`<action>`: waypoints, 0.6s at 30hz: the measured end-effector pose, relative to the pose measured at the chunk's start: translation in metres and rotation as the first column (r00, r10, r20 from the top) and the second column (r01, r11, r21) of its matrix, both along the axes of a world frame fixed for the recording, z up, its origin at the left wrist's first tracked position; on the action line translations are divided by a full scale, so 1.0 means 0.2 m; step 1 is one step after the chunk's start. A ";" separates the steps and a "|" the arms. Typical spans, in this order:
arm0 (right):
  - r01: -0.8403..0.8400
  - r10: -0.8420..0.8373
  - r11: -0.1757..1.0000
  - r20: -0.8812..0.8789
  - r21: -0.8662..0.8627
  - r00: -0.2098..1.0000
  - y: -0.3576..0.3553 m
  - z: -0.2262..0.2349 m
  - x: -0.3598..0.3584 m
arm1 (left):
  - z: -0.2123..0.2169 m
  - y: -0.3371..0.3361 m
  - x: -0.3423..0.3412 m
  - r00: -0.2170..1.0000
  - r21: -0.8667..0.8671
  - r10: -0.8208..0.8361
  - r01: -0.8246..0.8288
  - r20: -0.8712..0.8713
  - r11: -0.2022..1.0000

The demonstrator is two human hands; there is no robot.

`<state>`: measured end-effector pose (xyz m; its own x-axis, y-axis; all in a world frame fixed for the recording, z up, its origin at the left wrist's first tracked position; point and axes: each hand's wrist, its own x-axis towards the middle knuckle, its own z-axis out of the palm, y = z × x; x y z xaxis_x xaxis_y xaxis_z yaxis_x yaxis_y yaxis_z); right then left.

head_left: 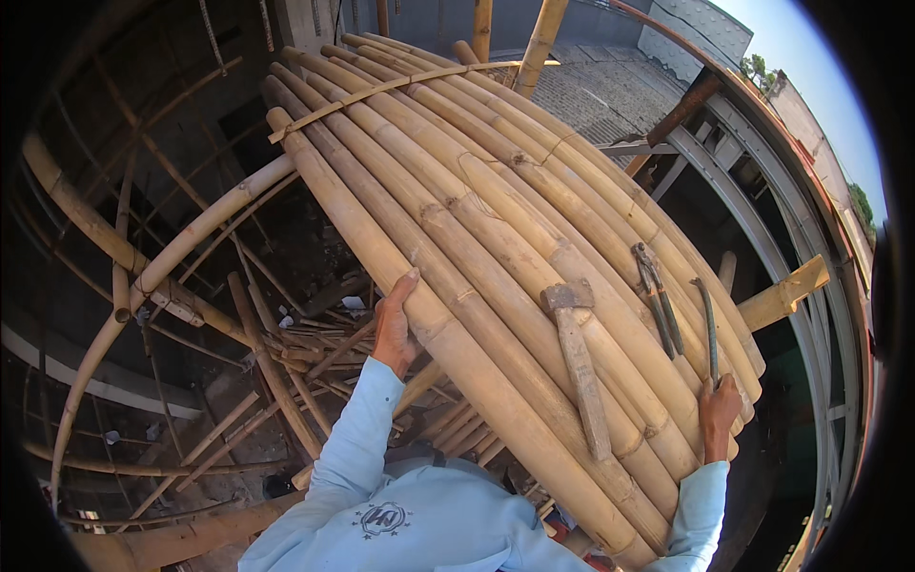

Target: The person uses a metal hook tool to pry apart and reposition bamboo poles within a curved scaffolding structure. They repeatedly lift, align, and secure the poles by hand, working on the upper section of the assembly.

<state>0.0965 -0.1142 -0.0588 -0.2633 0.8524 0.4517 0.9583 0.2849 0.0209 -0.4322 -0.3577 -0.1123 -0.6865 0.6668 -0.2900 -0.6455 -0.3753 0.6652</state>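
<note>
In front of me lies a platform of thick bamboo poles (496,257) set side by side. My left hand (393,324) grips the outermost left pole (448,338), fingers on top of it. At the platform's right edge my right hand (720,415) is closed round the lower end of a dark metal bar (707,324) with a bent tip. Between my hands a hammer (578,367), with a heavy metal head and wooden handle, rests on the poles. Pincers (656,297) with dark handles lie to the right of the hammer, apart from the metal bar.
A thin bamboo strip (381,91) crosses the platform's far end. Bamboo scaffolding (205,219) stands at the left, above a lower floor strewn with bamboo pieces (324,367). A cut bamboo end (786,291) juts out at the right, near grey metal framing (762,205).
</note>
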 end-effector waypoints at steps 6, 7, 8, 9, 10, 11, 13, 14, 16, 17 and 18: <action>0.040 -0.041 0.997 -0.020 -0.068 0.999 -0.03 0.01 -0.03 | 0.02 -0.05 -0.01 0.999 -0.038 0.025 -0.027 -0.038 0.999; 0.041 -0.045 0.995 -0.042 -0.088 0.998 -0.02 -0.01 -0.02 | 0.02 -0.05 0.00 0.999 -0.001 0.036 -0.037 -0.032 0.999; 0.044 -0.051 0.993 -0.062 -0.110 0.997 -0.02 -0.01 -0.02 | 0.01 -0.04 0.00 0.999 0.034 0.044 -0.043 -0.023 0.998; 0.062 -0.078 0.986 -0.103 -0.152 0.992 -0.04 0.00 -0.05 | 0.02 -0.02 -0.02 0.999 0.032 0.045 -0.044 -0.026 0.999; 0.043 -0.071 0.985 -0.164 -0.167 0.984 0.00 0.00 -0.05 | 0.02 0.01 -0.04 0.999 0.029 0.045 -0.044 -0.028 0.999; 0.027 -0.068 0.981 -0.209 -0.194 0.975 0.03 -0.01 -0.03 | 0.00 0.01 -0.03 0.999 0.012 0.043 -0.043 -0.017 0.999; 0.019 -0.084 0.970 -0.256 -0.244 0.963 0.04 -0.03 0.02 | -0.04 -0.02 0.00 0.998 0.005 0.007 -0.007 -0.059 1.000; 0.024 -0.087 0.967 -0.241 -0.253 0.967 0.05 -0.02 0.01 | 0.00 -0.01 0.01 0.998 0.025 0.025 -0.024 -0.054 0.999; 0.043 -0.107 0.959 -0.218 -0.278 0.970 0.04 -0.02 -0.01 | 0.06 -0.01 0.03 0.998 0.061 0.050 -0.046 -0.050 0.997; 0.051 -0.097 0.971 -0.189 -0.234 0.977 0.05 -0.03 0.02 | 0.05 -0.01 0.02 0.995 0.037 0.054 -0.051 -0.082 0.998; 0.056 -0.086 0.979 -0.148 -0.195 0.985 0.08 -0.05 0.06 | 0.05 -0.03 0.02 0.992 -0.013 0.025 -0.027 -0.124 1.000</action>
<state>0.1086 -0.0990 -0.0684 -0.1387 0.9405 0.3103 0.9635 0.2006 -0.1774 -0.4276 -0.3631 -0.1027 -0.7346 0.6447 -0.2115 -0.5483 -0.3803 0.7448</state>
